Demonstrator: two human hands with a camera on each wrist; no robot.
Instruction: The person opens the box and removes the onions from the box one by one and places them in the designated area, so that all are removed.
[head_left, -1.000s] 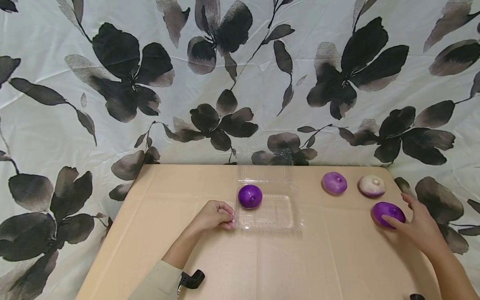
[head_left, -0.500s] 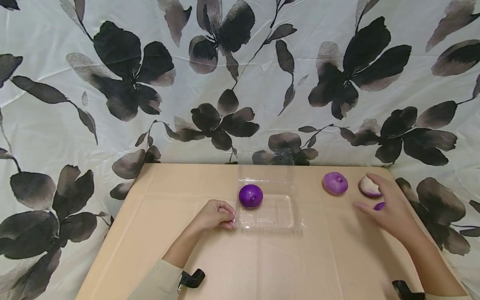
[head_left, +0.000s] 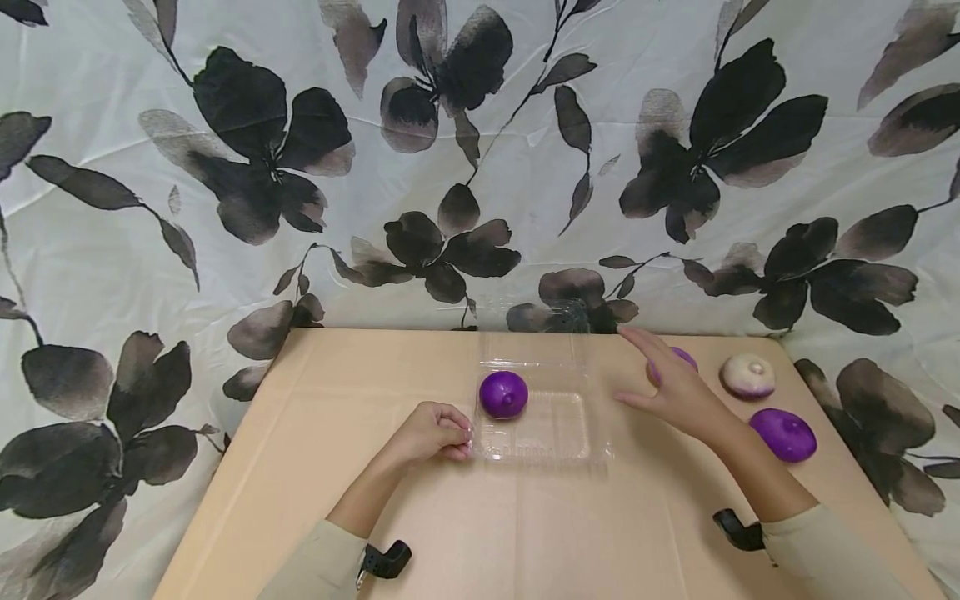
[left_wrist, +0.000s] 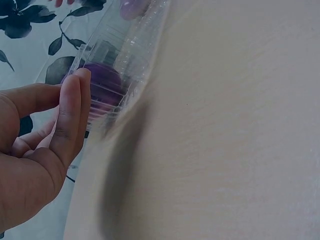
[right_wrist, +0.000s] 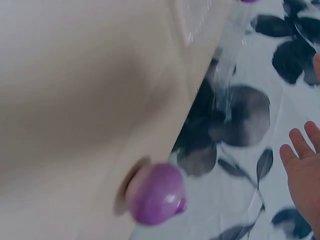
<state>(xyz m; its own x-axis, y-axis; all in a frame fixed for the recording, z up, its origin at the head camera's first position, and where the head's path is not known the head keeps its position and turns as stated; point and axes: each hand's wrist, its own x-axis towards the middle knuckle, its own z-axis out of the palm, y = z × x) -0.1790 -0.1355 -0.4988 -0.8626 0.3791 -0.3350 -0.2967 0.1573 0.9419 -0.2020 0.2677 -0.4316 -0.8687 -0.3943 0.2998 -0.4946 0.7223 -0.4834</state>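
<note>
A clear plastic clamshell box (head_left: 562, 427) lies open on the table, with a dark purple onion (head_left: 503, 395) in its left part. My left hand (head_left: 431, 432) pinches the box's left edge; the left wrist view shows thumb and fingers meeting on the ribbed plastic wall. Over a lighter purple onion (head_left: 686, 357), partly hidden behind it, my right hand (head_left: 675, 396) hovers with fingers spread and nothing held. That onion (right_wrist: 156, 194) appears apart from the fingers in the right wrist view. Further right sit a whitish onion (head_left: 747, 376) and a deep purple oval vegetable (head_left: 783, 434).
The cardboard-coloured tabletop (head_left: 585, 533) ends at the back against a white cloth (head_left: 525, 192) printed with dark flowers. The box's raised lid (head_left: 532, 342) reaches the table's back edge. Black devices are strapped to both wrists.
My right hand has let go of the deep purple vegetable at the far right and moved left, past the whitish onion, to the lighter purple one. My left hand stays on the box.
</note>
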